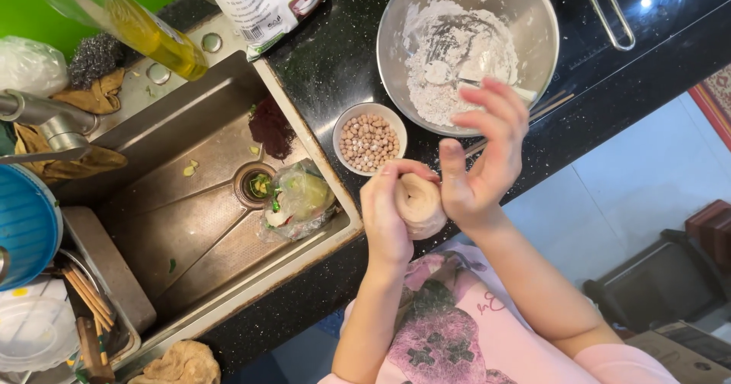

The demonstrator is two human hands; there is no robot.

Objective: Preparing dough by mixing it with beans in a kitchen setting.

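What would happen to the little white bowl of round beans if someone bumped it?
The small white bowl would probably slide on the smooth black counter rather than tip, since it looks low and wide. Its round beans would likely roll away if spilled. The bowl seems fairly light.
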